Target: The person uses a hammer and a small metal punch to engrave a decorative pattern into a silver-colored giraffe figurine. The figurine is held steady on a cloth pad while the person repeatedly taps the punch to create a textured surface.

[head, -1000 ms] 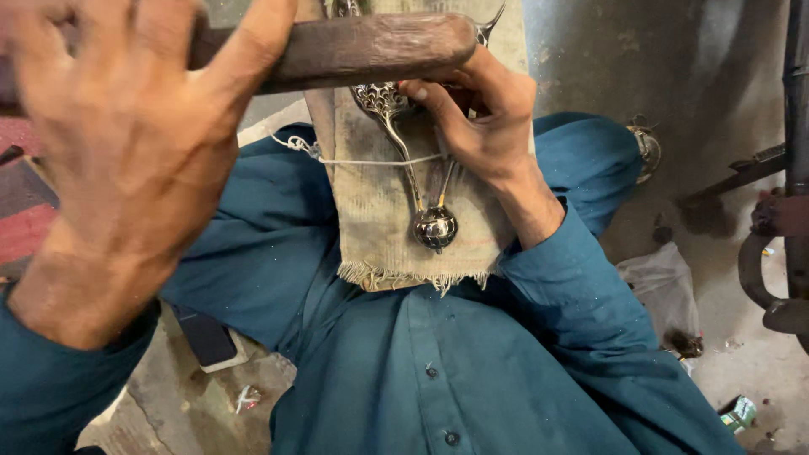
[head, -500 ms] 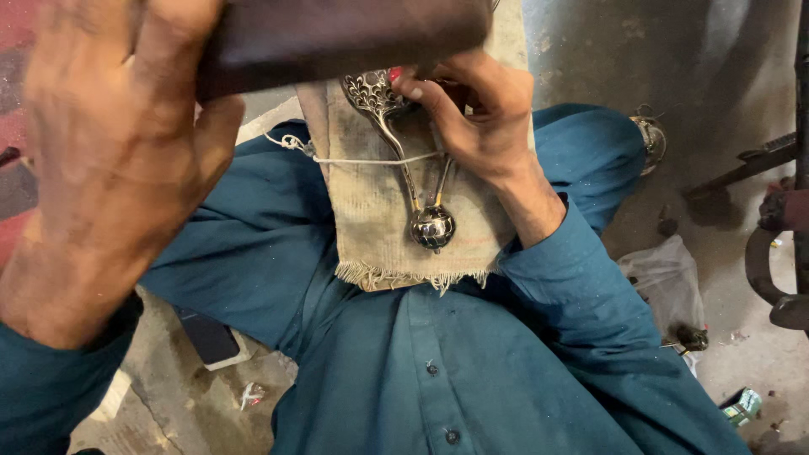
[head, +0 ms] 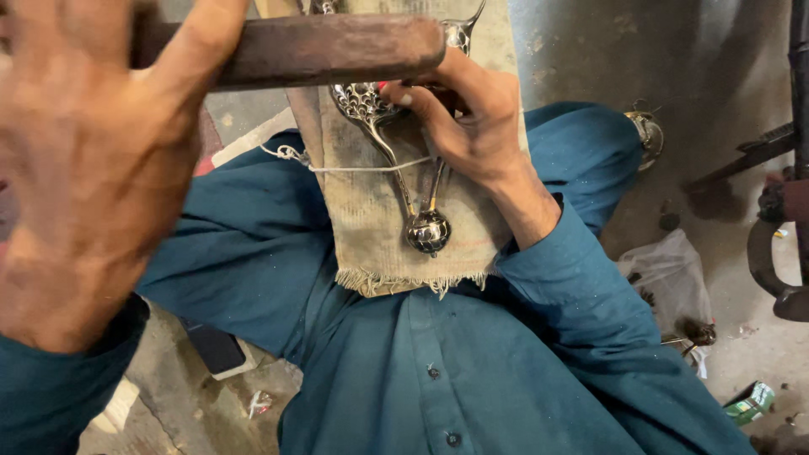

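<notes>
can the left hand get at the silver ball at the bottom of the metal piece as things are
Probably not without letting go first. The left hand is wrapped around a wooden handle, raised off to the side. The ball itself lies uncovered on the burlap, below the right hand, so nothing blocks it.

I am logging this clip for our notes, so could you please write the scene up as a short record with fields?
left hand: left hand raised close to the camera, gripping a dark wooden handle
right hand: right hand pressing an ornate silver metal piece onto the burlap cloth
metal piece: two thin stems run down to a round ball end
tie: a white string crosses the stems
clothing: teal shirt
floor: crumpled plastic bag to one side
</notes>
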